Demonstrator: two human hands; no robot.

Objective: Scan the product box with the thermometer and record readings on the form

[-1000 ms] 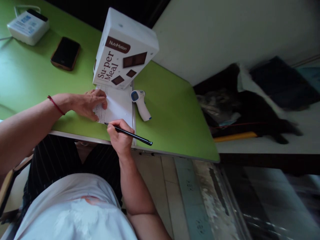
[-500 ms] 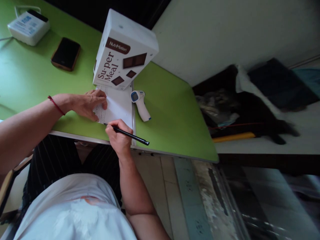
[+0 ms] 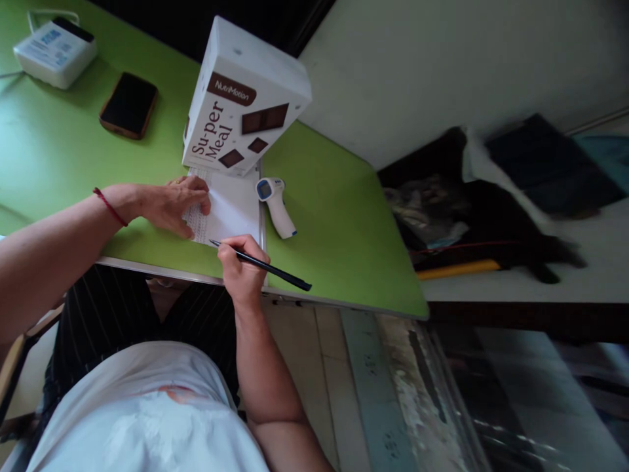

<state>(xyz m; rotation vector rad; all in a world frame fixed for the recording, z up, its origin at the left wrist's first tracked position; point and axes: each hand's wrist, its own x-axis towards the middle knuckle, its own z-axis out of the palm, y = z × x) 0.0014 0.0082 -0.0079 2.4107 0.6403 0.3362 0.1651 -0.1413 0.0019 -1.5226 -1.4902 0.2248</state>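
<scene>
A black pen is pinched in my right hand, its tip over the lower edge of a white sheet of paper. Rows of handwriting run down the paper's left side. My left hand lies across that written side, fingers spread and touching the sheet. A white box printed "NutriMotion Su-per Meal" stands upright at the paper's far edge. Just right of the paper lies a white infrared thermometer with a blue-framed screen.
On the green table a phone lies at the left, beyond my left hand. A white device with a handle sits in the far left corner. Right of the table, a shelf holds dark cloth, plastic bags and a yellow object.
My right hand has shifted slightly to the right along the sheet's lower edge, taking the pen with it. The left hand has stayed in place.
</scene>
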